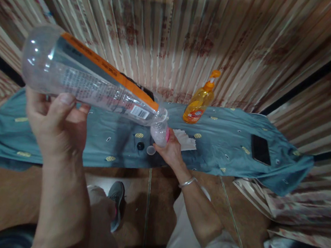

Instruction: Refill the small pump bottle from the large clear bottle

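My left hand [58, 121] grips a large clear plastic bottle [98, 79] near its base. The bottle has an orange and dark label and is tilted, base up at the left and neck down at the right. Its neck meets the top of a small clear bottle [159, 134]. My right hand [171, 147] is closed around that small bottle, which has a pink patch on its side. Just below it on the cloth lie a round translucent cap [151, 150] and a black cap [140, 146].
A teal patterned cloth [220, 148] covers the narrow table. An orange pump bottle [199, 102] stands at the back. White tissue [186, 140] lies beside my right hand, and a black phone [261, 149] rests at the right. A striped curtain [183, 40] hangs close behind.
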Available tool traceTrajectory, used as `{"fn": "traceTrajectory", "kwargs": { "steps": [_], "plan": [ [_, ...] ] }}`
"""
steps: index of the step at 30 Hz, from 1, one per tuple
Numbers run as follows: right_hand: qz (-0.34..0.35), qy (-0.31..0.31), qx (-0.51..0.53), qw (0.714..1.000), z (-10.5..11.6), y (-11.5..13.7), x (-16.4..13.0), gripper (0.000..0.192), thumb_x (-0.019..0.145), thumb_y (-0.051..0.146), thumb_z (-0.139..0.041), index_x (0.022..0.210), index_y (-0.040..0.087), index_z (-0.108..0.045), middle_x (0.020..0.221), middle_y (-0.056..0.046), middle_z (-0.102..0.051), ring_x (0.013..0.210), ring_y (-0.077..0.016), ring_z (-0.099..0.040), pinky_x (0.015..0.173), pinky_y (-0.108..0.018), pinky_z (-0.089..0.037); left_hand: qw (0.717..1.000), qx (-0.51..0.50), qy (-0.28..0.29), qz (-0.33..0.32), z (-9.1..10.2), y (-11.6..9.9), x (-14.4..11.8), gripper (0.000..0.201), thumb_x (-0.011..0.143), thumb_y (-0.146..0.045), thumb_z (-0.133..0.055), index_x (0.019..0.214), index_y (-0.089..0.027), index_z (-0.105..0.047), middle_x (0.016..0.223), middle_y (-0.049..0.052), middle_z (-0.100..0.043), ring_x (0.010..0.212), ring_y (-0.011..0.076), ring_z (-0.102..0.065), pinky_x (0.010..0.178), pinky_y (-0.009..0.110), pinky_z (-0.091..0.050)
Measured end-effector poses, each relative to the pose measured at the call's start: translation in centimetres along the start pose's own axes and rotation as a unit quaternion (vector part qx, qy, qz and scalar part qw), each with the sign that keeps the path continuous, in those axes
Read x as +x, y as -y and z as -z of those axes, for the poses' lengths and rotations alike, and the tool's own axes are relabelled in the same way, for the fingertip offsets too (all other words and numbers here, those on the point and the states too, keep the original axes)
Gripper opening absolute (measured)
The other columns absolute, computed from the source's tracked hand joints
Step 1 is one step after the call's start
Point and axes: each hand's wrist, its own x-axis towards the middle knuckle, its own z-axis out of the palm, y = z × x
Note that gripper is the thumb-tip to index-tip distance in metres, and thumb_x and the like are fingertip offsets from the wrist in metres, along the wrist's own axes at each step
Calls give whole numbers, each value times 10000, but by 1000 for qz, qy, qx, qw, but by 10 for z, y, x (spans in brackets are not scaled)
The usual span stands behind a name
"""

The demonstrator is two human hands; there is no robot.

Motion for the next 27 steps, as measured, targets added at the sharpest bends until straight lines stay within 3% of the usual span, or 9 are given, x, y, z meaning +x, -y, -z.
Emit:
{"fn": "traceTrajectory", "kwargs": {
  "steps": [11, 14, 19, 27],
  "plan": [
    [15, -10, 2, 1000, -1, 5, -1, 858, 729, 276, -889, 1494, 134, -527, 1399, -198, -745, 1311, -368, -724, 1150, -526, -588, 998, 28, -23, 47, -12, -4, -12, 550, 469, -285, -988, 908, -237, -662, 897, -14, -637, 814, 138, -614, 636, 226, -523],
    [8, -10, -4, 1000, -1, 4, -1, 881, 723, 282, -888, 1503, 110, -516, 1413, -224, -733, 1321, -381, -717, 1156, -535, -581, 998, 38, -27, 44, -9, -3, -10, 536, 469, -320, -981, 875, -239, -641, 888, -8, -610, 815, 147, -590, 661, 258, -530],
    [6, -16, -12, 1000, -1, 2, 0, 909, 722, 294, -885, 1520, 96, -498, 1380, -227, -745, 1286, -386, -731, 1148, -540, -582, 999, 31, -25, 28, -4, 0, -7, 515, 444, -360, -982, 795, -234, -627, 835, -19, -582, 758, 129, -561, 558, 213, -444],
    [-11, -13, 0, 1000, 3, -2, 0, 869, 727, 306, -896, 1489, 122, -522, 1373, -218, -754, 1271, -375, -747, 1107, -509, -609, 993, 52, -70, 81, 4, 8, -10, 487, 469, -354, -945, 845, -251, -653, 906, -18, -659, 864, 154, -614, 689, 252, -531]
  ]
}}
